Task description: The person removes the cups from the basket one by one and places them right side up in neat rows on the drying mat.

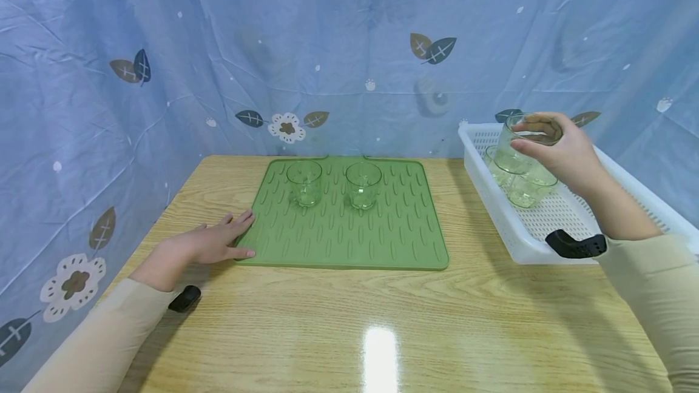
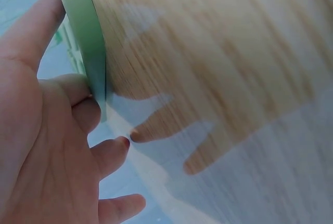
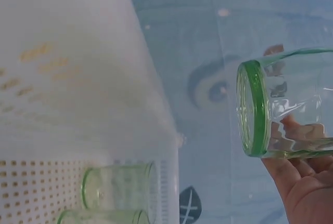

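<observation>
My right hand (image 1: 573, 153) grips a clear, green-tinted drinking glass (image 1: 510, 149) near its rim, above the white plastic basket (image 1: 510, 238). In the right wrist view the held glass (image 3: 255, 109) shows its thick green base. Inside the basket stand a glass (image 1: 525, 193) and, behind it, another glass (image 1: 494, 168), partly hidden by the held one. At the left, my left hand (image 1: 210, 244) touches the edge of a green drying mat (image 1: 349, 250) with fingers spread. Side by side on the mat's back half stand a left glass (image 1: 304, 184) and a right glass (image 1: 363, 187).
The wooden table (image 1: 306, 320) carries the mat in the middle and the basket at the right. A blue patterned curtain (image 1: 327, 47) hangs right behind the table and along its left side. The basket has raised, perforated walls.
</observation>
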`<move>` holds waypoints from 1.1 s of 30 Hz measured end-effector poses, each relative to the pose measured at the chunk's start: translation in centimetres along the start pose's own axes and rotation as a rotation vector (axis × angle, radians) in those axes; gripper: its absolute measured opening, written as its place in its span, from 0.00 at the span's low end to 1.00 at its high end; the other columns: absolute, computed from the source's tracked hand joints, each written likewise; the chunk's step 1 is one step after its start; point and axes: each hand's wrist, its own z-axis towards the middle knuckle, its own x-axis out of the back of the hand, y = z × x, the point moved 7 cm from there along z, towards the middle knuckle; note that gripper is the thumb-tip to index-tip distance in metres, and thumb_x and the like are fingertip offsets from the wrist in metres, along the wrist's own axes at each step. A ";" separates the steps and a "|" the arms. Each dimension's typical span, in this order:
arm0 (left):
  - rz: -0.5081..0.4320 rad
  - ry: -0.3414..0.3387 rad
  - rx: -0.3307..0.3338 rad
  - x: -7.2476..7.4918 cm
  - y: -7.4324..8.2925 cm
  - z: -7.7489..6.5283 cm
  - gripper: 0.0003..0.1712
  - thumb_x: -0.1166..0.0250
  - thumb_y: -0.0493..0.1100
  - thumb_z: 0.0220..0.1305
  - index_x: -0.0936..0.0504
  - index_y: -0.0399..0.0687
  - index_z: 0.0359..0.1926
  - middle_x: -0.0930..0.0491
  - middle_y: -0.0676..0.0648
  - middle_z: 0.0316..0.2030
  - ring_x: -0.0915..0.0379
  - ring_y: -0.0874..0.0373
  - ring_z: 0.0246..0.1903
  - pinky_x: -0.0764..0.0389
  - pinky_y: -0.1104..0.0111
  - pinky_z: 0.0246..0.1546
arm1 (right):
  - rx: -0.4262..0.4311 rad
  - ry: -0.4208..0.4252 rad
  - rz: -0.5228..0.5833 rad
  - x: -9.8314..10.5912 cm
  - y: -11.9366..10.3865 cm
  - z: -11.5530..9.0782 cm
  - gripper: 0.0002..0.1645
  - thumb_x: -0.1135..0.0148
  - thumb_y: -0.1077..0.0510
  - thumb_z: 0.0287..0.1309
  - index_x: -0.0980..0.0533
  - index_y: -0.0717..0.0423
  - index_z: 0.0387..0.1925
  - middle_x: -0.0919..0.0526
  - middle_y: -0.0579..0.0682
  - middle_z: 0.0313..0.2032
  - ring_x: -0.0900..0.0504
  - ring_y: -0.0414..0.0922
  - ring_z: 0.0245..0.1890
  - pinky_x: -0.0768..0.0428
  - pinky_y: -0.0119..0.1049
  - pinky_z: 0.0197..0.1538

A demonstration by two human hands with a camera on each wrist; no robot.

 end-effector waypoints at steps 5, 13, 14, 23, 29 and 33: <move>0.009 -0.001 -0.003 0.0 0.0 -0.1 0.57 0.43 0.69 0.72 0.56 0.35 0.81 0.63 0.33 0.80 0.67 0.26 0.75 0.60 0.22 0.62 | -0.006 -0.009 0.032 -1.0 -0.8 0.1 0.38 0.35 0.48 0.71 0.41 0.49 0.74 0.26 0.29 0.56 0.28 0.33 0.56 0.28 0.20 0.45; -0.010 -0.007 0.002 -0.1 -0.2 -0.2 0.57 0.43 0.69 0.72 0.57 0.36 0.82 0.64 0.33 0.80 0.68 0.27 0.76 0.61 0.23 0.63 | 0.008 -0.008 0.051 -3.0 -2.7 -0.5 0.39 0.35 0.46 0.70 0.40 0.51 0.73 0.25 0.32 0.57 0.28 0.37 0.59 0.27 0.21 0.47; -0.012 -0.007 0.002 -0.1 -0.2 -0.2 0.58 0.43 0.69 0.72 0.57 0.36 0.82 0.64 0.33 0.80 0.68 0.27 0.76 0.61 0.23 0.63 | 0.012 -0.008 0.053 -3.3 -2.9 -0.5 0.40 0.35 0.46 0.70 0.41 0.52 0.74 0.25 0.33 0.57 0.28 0.37 0.60 0.27 0.20 0.48; 0.003 0.001 -0.013 0.1 0.1 -0.2 0.57 0.43 0.69 0.72 0.56 0.34 0.81 0.63 0.32 0.80 0.68 0.26 0.75 0.61 0.22 0.62 | 0.028 -0.030 0.122 -6.0 -4.1 -0.8 0.42 0.33 0.48 0.70 0.42 0.57 0.75 0.24 0.45 0.63 0.26 0.37 0.59 0.25 0.21 0.51; 0.006 0.003 -0.016 0.1 0.0 -0.1 0.57 0.43 0.69 0.72 0.55 0.34 0.81 0.63 0.33 0.80 0.68 0.26 0.75 0.61 0.21 0.62 | 0.041 -0.052 0.218 -7.8 -4.6 -0.7 0.41 0.34 0.52 0.70 0.42 0.57 0.75 0.24 0.46 0.63 0.26 0.37 0.59 0.25 0.23 0.53; -0.001 -0.001 -0.013 0.1 0.1 -0.1 0.58 0.43 0.68 0.72 0.56 0.34 0.81 0.63 0.32 0.80 0.68 0.26 0.75 0.61 0.22 0.62 | 0.040 -0.069 0.254 -8.9 -4.8 -0.6 0.41 0.32 0.52 0.69 0.42 0.57 0.75 0.24 0.45 0.62 0.25 0.38 0.59 0.24 0.24 0.54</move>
